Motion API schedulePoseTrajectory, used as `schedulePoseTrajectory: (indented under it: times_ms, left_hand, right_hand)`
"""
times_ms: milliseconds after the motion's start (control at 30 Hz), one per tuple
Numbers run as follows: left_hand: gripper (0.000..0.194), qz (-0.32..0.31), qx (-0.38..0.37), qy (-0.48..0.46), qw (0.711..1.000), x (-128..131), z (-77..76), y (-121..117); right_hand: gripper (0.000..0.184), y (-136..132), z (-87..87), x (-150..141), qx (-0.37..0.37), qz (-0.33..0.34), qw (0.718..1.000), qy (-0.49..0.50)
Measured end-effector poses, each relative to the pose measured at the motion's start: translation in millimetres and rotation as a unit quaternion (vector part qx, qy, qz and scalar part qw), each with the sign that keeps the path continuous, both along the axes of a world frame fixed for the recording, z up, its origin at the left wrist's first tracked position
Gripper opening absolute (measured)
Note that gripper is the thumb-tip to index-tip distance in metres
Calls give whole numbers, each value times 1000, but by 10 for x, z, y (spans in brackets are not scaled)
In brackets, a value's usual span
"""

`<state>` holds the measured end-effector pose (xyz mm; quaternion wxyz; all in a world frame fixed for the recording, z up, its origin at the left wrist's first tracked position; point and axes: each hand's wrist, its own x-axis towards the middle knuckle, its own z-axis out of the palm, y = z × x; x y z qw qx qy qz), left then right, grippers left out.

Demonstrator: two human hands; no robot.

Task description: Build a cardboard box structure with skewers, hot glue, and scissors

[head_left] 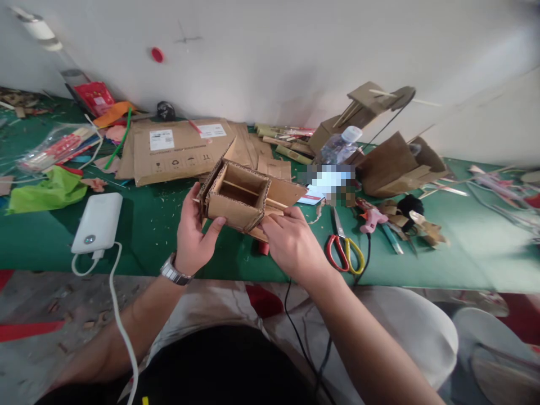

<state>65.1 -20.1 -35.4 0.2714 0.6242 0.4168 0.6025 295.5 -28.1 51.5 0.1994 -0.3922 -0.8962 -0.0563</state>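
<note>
Between my two hands, above the table's front part, is a small cardboard box model (236, 212) with an open top and thin wooden sticks running through it. My left hand (196, 236) grips its left end, thumb on the near wall and fingers behind. My right hand (291, 242) is closed at the right end, its fingertips bent against the cardboard by a stick; the exact pinch is partly hidden. Under the model, a red cylindrical piece (264, 248) shows on the table. To the right of my right hand lie scissors (337, 230) with red and yellow handles.
A white power bank (98, 222) with a cable lies at left. Behind are flattened cardboard (177, 154), a plastic bottle (340, 145) and a larger cardboard construction (358, 109). A pink glue gun (373, 218) with a black cord sits right of the scissors on the green table (468, 247).
</note>
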Motion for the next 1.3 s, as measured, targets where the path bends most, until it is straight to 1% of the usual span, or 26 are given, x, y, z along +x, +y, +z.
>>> schedulePoseTrajectory:
  times_ms: [133,267,400,467,533,633,767,833,900,1033,1133,1200,1300]
  left_hand:
    - [88,3,4,-5,1000,7,0,1]
    - [84,7,6,-28,1000,22,-8,-15]
    - [82,8,-4,-32,999,19,-3,-61]
    - [81,6,-9,-29,1000,5,7,-91]
    - [79,7,-10,-28,1000,-13,16,-119]
    - [72,18,-9,-35,999,-38,11,-145]
    - [54,49,-5,-57,997,-58,-34,-131]
    - [47,61,0,-64,996,-63,-56,-112]
    - [43,68,9,-68,995,-65,-59,-99]
    - [33,86,34,-67,993,-52,8,-114]
    - [25,103,51,-55,992,-31,86,-143]
    - [24,111,68,-44,990,-19,123,-156]
    - [27,112,103,-18,988,-13,150,-168]
  right_hand:
    - [29,8,51,-19,-22,-15,1000,-16]
    - [26,23,61,-67,-31,-31,999,-15]
    - [27,41,64,-61,-52,14,998,-21]
    - [27,44,77,-47,-48,39,998,-31]
    - [29,42,93,-38,-38,48,997,-45]
    - [30,38,114,-49,-27,42,997,-57]
    - [25,49,134,-93,-15,10,998,-54]
    - [24,62,136,-108,-14,-4,999,-49]
    - [23,78,131,-107,-18,-5,999,-43]
    - [15,98,97,-75,-34,2,999,-20]
    - [24,98,63,-52,-54,18,998,4]
    - [29,94,49,-40,-62,21,998,16]
    - [29,85,52,-19,-83,15,996,36]
